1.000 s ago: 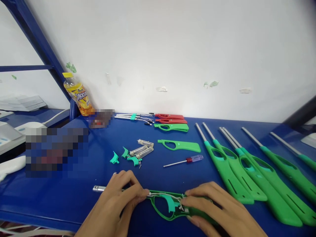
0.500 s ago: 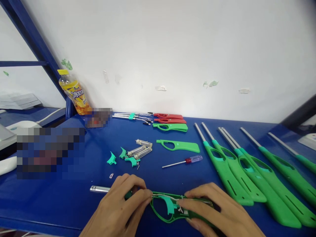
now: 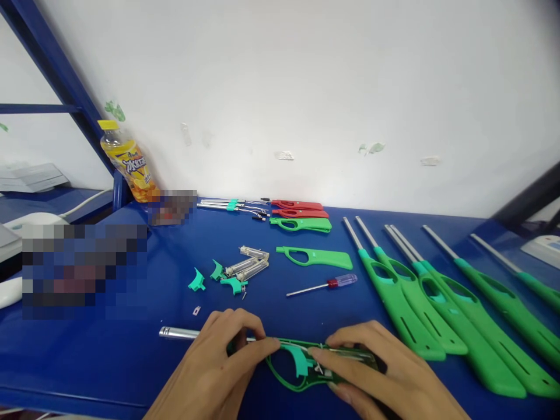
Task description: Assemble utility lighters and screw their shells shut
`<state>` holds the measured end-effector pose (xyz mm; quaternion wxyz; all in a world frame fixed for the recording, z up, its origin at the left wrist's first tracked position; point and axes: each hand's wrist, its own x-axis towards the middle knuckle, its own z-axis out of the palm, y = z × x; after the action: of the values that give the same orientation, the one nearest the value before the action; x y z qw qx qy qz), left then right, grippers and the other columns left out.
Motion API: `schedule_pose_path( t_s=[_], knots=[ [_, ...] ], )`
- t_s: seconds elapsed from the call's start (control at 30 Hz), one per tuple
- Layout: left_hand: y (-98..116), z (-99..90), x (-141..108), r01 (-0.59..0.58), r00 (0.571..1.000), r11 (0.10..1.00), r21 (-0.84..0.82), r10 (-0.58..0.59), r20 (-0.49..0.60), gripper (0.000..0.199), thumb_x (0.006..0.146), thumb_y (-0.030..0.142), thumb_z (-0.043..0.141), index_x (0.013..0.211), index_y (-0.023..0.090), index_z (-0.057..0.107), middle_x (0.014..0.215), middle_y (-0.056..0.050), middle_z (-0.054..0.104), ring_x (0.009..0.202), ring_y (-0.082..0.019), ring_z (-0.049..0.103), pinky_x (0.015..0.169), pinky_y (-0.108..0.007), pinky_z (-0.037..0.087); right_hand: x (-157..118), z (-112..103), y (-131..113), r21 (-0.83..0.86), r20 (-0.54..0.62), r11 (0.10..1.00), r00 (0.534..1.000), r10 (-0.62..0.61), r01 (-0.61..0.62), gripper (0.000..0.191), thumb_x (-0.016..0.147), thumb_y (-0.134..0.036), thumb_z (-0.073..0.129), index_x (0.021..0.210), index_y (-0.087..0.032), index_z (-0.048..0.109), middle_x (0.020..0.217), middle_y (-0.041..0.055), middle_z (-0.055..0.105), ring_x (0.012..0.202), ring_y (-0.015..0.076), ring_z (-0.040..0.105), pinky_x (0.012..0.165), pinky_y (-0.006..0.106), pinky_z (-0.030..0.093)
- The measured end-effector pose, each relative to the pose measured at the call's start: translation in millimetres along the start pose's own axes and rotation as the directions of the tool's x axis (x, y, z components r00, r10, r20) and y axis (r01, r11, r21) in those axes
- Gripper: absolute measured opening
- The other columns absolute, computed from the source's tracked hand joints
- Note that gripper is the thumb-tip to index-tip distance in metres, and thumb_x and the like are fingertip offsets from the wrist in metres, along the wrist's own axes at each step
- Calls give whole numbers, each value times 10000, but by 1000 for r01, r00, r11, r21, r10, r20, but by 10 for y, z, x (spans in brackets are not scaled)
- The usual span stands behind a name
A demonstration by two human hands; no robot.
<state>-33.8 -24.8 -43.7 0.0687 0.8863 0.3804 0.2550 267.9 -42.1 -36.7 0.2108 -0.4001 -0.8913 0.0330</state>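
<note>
Between my hands lies an opened green lighter casing point(image 3: 286, 385) of the long-nosed kind, its inner side facing up. A turquoise trigger point(image 3: 300, 360) sits in its loop, and a thin wire runs along the upper edge. My left hand point(image 3: 227, 356) grips the nozzle end; the metal tube point(image 3: 177, 333) sticks out to its left. Its thumb and index finger press at the wire. My right hand point(image 3: 371, 361) holds the handle end, fingertips on the wire and small parts beside the trigger. The fingers hide much of the casing's inside.
Finished-looking green lighters point(image 3: 406, 309) lie at right. Beyond my hands are a screwdriver point(image 3: 341, 281), a green casing half point(image 3: 315, 257), clear fuel tanks point(image 3: 249, 267), loose triggers point(image 3: 234, 285), red casings point(image 3: 300, 205) and metal tubes with wires point(image 3: 231, 205). A drink bottle point(image 3: 131, 166) stands back left.
My left fingertips have shifted slightly right along the wire toward the trigger. My right index fingertip has moved a little left. The casing stays in place.
</note>
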Motion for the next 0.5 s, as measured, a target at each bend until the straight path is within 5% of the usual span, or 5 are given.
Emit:
schedule_pose_path(
  t_s=[0.5],
  knots=[
    [-7, 39, -12, 14, 999, 1000, 11, -14, -29, 369, 1066, 129, 478, 1310, 325, 674, 1137, -26, 676, 931, -155, 686, 862, -260, 570, -5, 17, -16, -29, 20, 998, 998, 65, -64, 468, 983, -217, 729, 1414, -381, 652, 1230, 24, 726, 996, 189, 751, 832, 280, 660]
  ],
)
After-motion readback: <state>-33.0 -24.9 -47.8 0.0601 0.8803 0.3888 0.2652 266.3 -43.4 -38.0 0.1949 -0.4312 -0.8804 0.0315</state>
